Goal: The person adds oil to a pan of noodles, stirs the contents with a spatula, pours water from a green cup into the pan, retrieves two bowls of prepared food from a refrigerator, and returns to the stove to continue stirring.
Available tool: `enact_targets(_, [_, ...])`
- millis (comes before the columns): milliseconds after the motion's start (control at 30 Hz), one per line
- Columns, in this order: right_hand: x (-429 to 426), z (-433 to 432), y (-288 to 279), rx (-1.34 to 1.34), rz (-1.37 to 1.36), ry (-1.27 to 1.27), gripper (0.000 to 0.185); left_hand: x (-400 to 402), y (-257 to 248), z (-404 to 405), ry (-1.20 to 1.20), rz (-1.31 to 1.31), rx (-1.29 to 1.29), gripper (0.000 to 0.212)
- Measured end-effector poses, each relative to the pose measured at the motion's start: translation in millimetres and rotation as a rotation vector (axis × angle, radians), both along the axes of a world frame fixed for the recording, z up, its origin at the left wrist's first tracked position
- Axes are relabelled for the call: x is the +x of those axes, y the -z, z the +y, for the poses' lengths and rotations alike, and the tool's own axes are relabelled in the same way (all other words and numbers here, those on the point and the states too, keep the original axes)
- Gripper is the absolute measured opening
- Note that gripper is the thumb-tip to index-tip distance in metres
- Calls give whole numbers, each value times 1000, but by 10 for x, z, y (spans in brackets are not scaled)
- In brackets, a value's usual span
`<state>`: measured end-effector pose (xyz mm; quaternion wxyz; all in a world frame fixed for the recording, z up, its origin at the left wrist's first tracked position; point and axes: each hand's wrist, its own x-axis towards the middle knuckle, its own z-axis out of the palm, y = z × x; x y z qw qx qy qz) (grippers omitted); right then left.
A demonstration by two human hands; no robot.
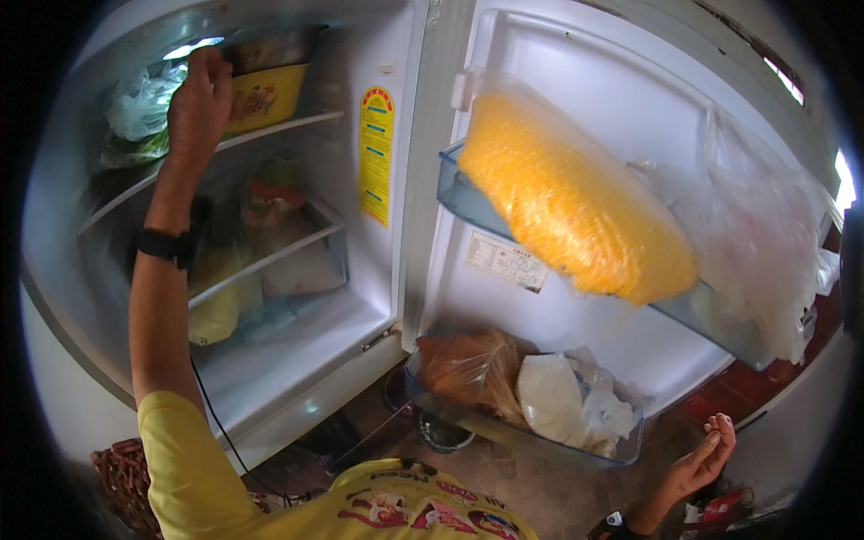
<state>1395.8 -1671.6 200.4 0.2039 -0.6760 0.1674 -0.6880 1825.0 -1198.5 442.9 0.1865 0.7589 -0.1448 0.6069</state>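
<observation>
My left hand (199, 101) reaches into the top of an open refrigerator, its fingers bent beside a steel bowl (270, 50) and a yellow bowl with a printed pattern (266, 98). Whether the fingers grip anything is hidden. A clear plastic bag (142, 104) with green vegetables (138, 150) lies left of this hand, on the same shelf. Low on the right, outside the door, my right hand (705, 455) is loosely curled with nothing seen in it. A big clear bag of yellow-orange grains (574, 202) leans out over the upper door shelf (472, 199).
The refrigerator door stands wide open on the right. Whitish plastic bags (756, 236) hang over its upper shelf. The lower door bin (526, 435) holds an orange-brown bag (469, 371) and a white bag (550, 395). Bagged items sit below the glass shelf (270, 262). A black cable (212, 415) crosses the refrigerator's bottom edge.
</observation>
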Motion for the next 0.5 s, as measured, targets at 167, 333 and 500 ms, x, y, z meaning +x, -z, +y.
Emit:
enact_targets(167, [144,628,-654,-267,226,-192,16,-50,232,-104,-180,-58,159,36])
enact_targets(333, [690,1304,-1287,-463,473,-332,9,12,318,-79,-269,-139,280,41])
enact_targets(500, [1618,2014,-1708,-564,456,-622,14,121,353,-119,-160,-144,186,42])
